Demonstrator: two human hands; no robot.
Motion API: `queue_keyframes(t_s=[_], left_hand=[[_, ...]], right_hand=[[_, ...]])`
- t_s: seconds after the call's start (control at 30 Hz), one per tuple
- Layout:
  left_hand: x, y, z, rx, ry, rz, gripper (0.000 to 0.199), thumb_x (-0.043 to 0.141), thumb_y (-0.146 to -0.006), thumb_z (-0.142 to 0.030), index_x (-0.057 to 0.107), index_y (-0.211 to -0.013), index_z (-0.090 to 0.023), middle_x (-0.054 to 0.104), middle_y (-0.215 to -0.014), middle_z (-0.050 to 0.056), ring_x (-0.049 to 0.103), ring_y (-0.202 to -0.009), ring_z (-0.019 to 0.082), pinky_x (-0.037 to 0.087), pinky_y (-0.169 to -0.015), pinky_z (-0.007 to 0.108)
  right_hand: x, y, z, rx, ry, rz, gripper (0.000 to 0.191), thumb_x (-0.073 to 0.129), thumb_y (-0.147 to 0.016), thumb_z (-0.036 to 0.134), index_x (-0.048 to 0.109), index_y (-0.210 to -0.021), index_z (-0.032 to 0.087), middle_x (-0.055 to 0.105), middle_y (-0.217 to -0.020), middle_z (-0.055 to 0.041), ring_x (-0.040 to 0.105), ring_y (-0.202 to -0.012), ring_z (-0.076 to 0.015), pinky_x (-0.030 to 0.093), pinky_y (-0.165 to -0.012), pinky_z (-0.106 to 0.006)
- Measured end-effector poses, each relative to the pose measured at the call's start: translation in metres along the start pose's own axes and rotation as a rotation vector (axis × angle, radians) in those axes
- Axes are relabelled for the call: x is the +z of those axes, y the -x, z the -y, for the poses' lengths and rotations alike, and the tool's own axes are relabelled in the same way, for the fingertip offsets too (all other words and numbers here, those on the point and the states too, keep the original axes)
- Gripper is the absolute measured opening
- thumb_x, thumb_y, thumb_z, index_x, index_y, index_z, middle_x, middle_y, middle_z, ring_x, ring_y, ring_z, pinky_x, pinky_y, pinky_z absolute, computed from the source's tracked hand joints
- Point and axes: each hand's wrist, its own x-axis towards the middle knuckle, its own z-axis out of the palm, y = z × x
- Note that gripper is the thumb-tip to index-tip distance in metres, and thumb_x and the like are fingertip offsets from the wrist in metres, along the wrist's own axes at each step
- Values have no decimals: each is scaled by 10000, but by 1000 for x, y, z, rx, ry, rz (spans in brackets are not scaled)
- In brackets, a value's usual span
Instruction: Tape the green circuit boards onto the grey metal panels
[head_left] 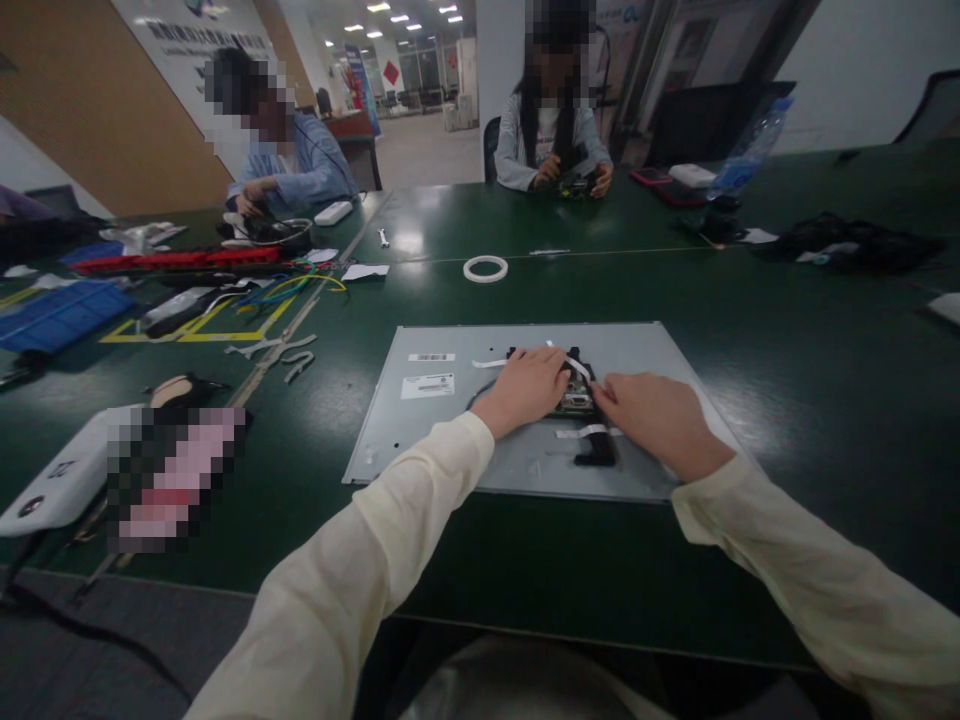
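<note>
A flat grey metal panel (450,440) lies on the green table, with two labels on its left part. Near its middle sits a small circuit board (576,402) in a black frame, with strips of white tape around it. My left hand (531,385) rests over the left side of the board, fingers together and bent, and hides part of it. At the board's right edge my right hand (656,412) has its fingers closed near the end of a white tape strip (579,368). Whatever lies between those fingertips is too small to make out.
A tape roll (485,269) lies beyond the panel. At left are a white device (67,470), a blue basket (64,318), cables and scraps. Two people sit across the table (420,225). A bottle (752,150) and black bags (855,243) are at right.
</note>
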Motion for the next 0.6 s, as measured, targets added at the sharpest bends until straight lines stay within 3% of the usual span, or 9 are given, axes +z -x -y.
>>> queue_keyframes(t_s=[0.23, 0.43, 0.6], left_hand=[[1, 0, 1, -5, -17, 15, 391, 290, -957, -247, 456, -1275, -93, 492, -1362, 125, 425, -1283, 212, 341, -1034, 372], [2, -2, 1, 11, 22, 25, 351, 331, -931, -195, 475, -1224, -66, 538, -1295, 161, 491, -1218, 233, 372, -1012, 374], [-15, -3, 11, -70, 180, -64, 419, 360, -937, -223, 371, -1331, -80, 574, -1244, 148, 566, -1111, 208, 433, -952, 329]], right_hand=[[-1, 9, -3, 15, -4, -2, 408, 346, -926, 421, 637, -828, 152, 640, -750, -119, 623, -686, -237, 277, -513, -281], [1, 10, -7, 5, -89, -13, 349, 365, -913, 409, 593, -777, 181, 630, -734, -68, 578, -657, -198, 216, -506, -273], [8, 8, -13, 1, -269, -88, 294, 403, -885, 364, 561, -712, 186, 613, -683, -46, 553, -659, -175, 238, -534, -272]])
